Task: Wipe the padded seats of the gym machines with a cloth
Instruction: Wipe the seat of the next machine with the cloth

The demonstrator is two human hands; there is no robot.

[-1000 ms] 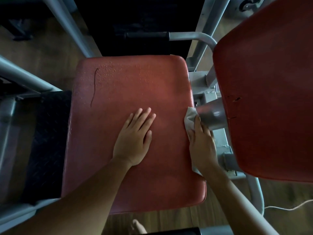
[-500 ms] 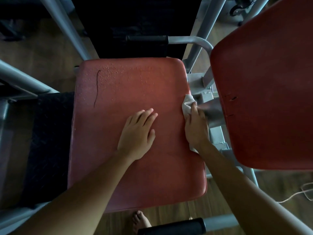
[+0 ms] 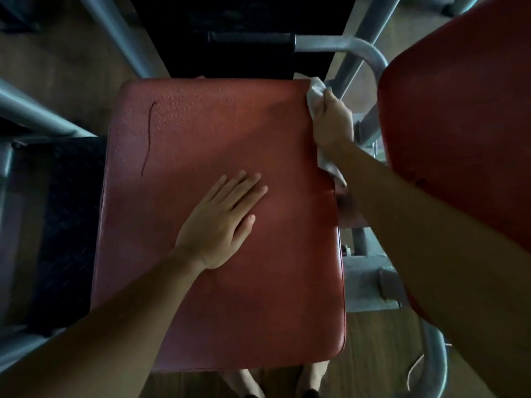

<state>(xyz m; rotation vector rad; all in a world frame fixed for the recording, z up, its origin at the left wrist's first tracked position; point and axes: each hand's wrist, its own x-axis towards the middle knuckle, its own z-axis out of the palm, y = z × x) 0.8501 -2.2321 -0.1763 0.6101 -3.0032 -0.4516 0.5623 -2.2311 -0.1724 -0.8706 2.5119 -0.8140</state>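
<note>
Right grip (image 3: 333, 122) clutches crumpled white cloth (image 3: 314, 89) at far-right corner of red padded vinyl seat (image 3: 201, 124); left grip (image 3: 221, 225) flat mid-seat, fingers straight. Press cloth flat, overlap strokes, incl. edges

My right grip (image 3: 333, 122) covers the middle of the cloth (image 3: 315, 88); only its ends show, at the far right corner of the seat (image 3: 201, 133) and below my wrist. My fingertips there are out of sight. The second red pad (image 3: 459, 116) runs off the top and right edges. My feet (image 3: 244, 382) are half hidden by the seat's near edge.
</note>
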